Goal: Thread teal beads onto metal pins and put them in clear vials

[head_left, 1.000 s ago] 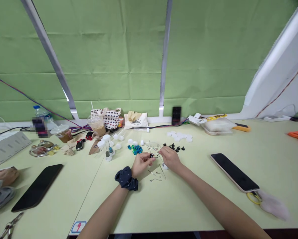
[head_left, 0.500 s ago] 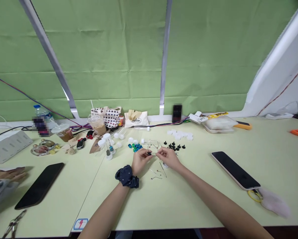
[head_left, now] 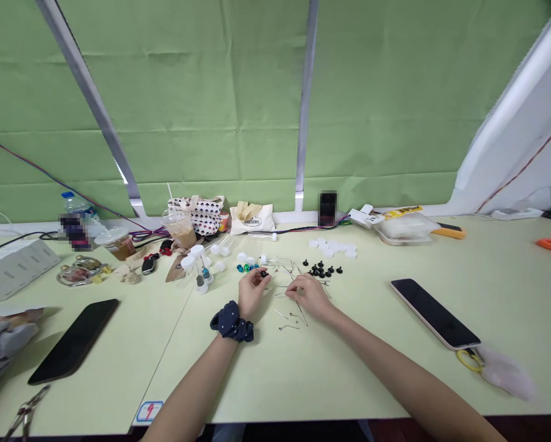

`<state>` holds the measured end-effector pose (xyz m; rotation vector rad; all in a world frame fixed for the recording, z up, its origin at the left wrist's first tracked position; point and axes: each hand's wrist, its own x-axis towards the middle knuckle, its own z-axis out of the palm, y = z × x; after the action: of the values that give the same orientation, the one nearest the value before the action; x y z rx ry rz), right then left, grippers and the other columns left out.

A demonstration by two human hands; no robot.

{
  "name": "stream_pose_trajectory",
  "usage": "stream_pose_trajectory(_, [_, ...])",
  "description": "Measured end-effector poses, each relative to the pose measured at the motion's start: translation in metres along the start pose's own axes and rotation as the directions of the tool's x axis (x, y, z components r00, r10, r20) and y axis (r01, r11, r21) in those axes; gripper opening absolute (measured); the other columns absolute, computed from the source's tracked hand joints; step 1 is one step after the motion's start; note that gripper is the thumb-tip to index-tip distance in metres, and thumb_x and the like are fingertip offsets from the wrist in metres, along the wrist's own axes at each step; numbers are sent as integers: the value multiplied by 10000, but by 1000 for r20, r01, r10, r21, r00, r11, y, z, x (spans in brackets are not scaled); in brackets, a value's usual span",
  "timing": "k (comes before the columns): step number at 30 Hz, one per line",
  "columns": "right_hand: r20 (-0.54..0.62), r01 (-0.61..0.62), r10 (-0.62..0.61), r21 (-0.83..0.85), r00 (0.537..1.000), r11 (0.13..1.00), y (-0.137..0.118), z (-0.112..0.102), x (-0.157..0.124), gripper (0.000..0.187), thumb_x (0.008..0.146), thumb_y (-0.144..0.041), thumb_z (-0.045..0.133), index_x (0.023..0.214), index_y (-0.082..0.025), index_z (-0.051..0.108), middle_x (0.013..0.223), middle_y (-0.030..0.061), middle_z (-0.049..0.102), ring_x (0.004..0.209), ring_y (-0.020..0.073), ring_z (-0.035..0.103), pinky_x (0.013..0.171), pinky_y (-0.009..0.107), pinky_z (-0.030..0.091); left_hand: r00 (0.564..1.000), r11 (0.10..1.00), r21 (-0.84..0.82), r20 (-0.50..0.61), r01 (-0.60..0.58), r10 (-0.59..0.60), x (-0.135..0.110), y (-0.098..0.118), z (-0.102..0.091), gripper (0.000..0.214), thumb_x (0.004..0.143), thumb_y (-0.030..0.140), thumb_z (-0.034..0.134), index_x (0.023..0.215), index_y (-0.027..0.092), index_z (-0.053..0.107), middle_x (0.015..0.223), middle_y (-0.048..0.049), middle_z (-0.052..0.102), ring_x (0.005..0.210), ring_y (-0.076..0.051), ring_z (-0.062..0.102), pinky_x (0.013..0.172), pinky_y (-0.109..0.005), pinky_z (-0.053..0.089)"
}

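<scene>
Over the pale green table (head_left: 331,380), the left hand (head_left: 252,290) pinches a small black piece (head_left: 264,274); the right hand (head_left: 308,296) bunches its fingertips (head_left: 288,293) beside thin wire pins (head_left: 298,314), any grip unclear.

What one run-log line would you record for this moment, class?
left hand: holds small black piece | right hand: beside bent wires

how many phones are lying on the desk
2. One black phone lies left of the left hand, another phone right of the right hand. A blurred dark upright thing at the back may be a third; cannot tell.
</scene>
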<state>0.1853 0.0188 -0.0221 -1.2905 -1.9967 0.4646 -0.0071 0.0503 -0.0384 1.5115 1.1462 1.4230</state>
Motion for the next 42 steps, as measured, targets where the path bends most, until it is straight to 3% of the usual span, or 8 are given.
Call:
stream_pose_trajectory(6, [-1, 55, -56, -200, 998, 978, 3, 2, 2, 176, 856, -233, 532, 869, -235, 708, 829, 43, 663, 863, 209, 515, 769, 327, 361, 997, 974, -215, 17, 78, -76, 2, 3, 0, 328, 678, 329, 702, 937, 134, 652, 883, -89, 664, 781, -171, 595, 745, -306, 451])
stream_pose_trajectory(13, [-322, -280, 151, -405, 934, 870, 46, -28, 18, 160, 807, -231, 573, 918, -211, 688, 949, 80, 593, 951, 244, 476, 754, 350, 315, 985, 898, -405, 83, 173, -152, 3, 10, -2, 310, 684, 303, 714, 954, 153, 682, 925, -69, 652, 758, -124, 579, 753, -282, 447])
stream_pose_trajectory(19, [-315, -345, 213, -455, 925, 821, 65, -34, 22, 125, 773, -278, 607, 830, -217, 701, 942, 80, 542, 947, 248, 458, 733, 354, 293, 970, 797, -553, 149, 243, -193, 4, 11, -3, 341, 652, 253, 750, 972, 155, 682, 849, -48, 657, 757, -122, 604, 766, -276, 453])
stream_pose_trajectory(25, [-313, -305, 180, -419, 933, 855, 73, -28, 21, 117, 777, -252, 577, 735, -208, 677, 917, 73, 545, 939, 253, 469, 736, 375, 319, 962, 744, -612, 210, 267, -173, 4, 11, -6, 370, 653, 232, 757, 1003, 150, 667, 881, -65, 678, 800, -144, 629, 804, -294, 458])
stream_pose_trajectory(29, [-388, -208, 78, -305, 918, 929, 65, -30, 20, 140, 808, -265, 515, 712, -186, 580, 897, 84, 568, 923, 254, 488, 749, 383, 366, 954, 750, -600, 261, 278, -145, 1, 14, -5, 338, 651, 225, 760, 968, 149, 671, 889, -68, 682, 807, -162, 644, 843, -339, 462])
stream_pose_trajectory(32, [-445, -76, 39, -66, 894, 995, 44, -31, 18, 127, 870, -294, 427, 828, -195, 494, 940, 85, 598, 826, 207, 538, 720, 353, 414, 944, 786, -550, 305, 282, -125, -3, 16, -2, 320, 606, 201, 787, 900, 140, 676, 895, -70, 681, 805, -189, 658, 867, -395, 462])
stream_pose_trajectory(37, [-123, -36, 99, 436, 987, 899, 4, -18, 9, 212, 880, -418, 436, 831, -212, 453, 655, -4, 570, 501, 124, 503, 497, 262, 422, 924, 815, -489, 355, 311, -140, -7, 16, 1, 315, 545, 165, 814, 819, 129, 662, 844, -54, 683, 766, -207, 672, 850, -424, 476])
stream_pose_trajectory(42, [57, -95, 77, 659, 995, 746, -13, -5, 3, 263, 750, -442, 624, 787, -193, 544, 592, -23, 528, 507, 126, 531, 496, 268, 476, 929, 849, -438, 341, 295, -147, -7, 16, 1, 332, 531, 182, 822, 815, 124, 660, 794, -58, 693, 707, -181, 658, 773, -379, 496])
